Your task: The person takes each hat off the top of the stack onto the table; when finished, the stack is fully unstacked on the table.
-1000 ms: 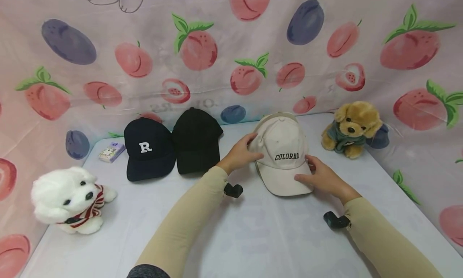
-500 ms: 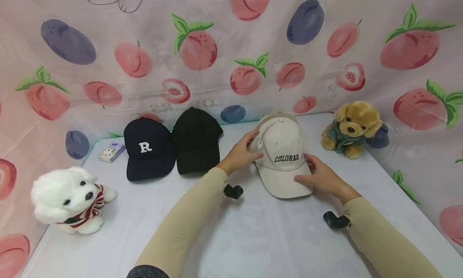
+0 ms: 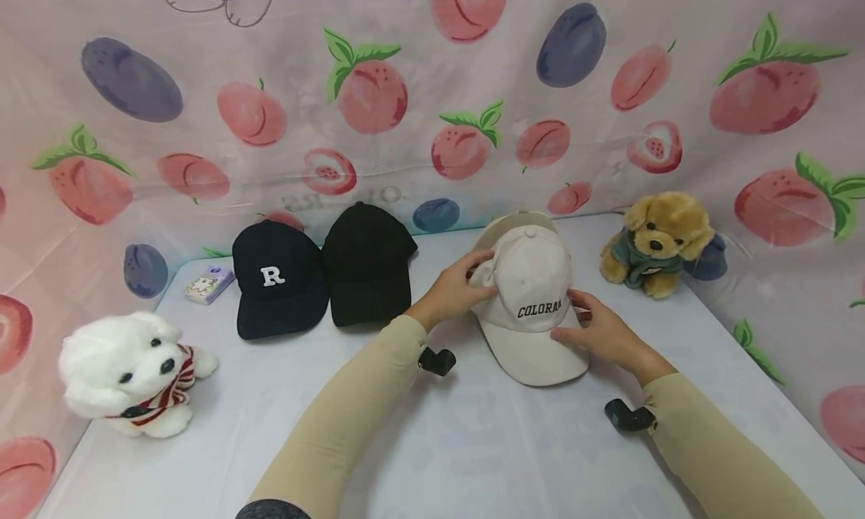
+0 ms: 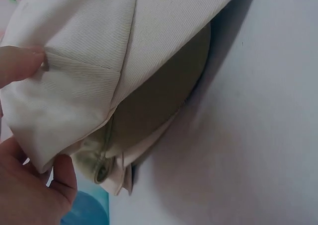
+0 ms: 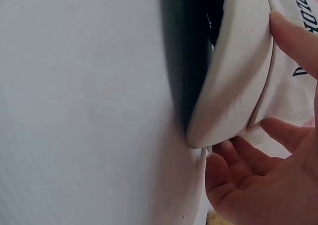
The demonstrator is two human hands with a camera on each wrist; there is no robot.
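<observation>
An off-white baseball cap (image 3: 530,271) with dark lettering on its front stands right of centre, its brim toward me. My left hand (image 3: 454,292) pinches its side edge, the thumb (image 4: 20,64) outside and the fingers curled under the fabric. My right hand (image 3: 604,328) grips the other side where brim meets crown. Behind the crown a beige curved edge (image 3: 496,227) shows. In the left wrist view an olive surface (image 4: 149,106) and a strap end (image 4: 97,168) appear beneath the cap; I cannot tell whether they are its underside or another cap.
Left of the held cap are a black cap (image 3: 368,271) and a navy cap (image 3: 280,279) bearing a white R. A small purple box (image 3: 209,285) lies beside them. A white plush dog (image 3: 128,369) sits left, a brown plush dog (image 3: 658,241) right. A fruit-print cloth (image 3: 385,158) hangs behind.
The off-white cap has shifted slightly toward me, its brim now lower in view and its crown farther from the beige edge behind. Both hands keep nearly the same places on it.
</observation>
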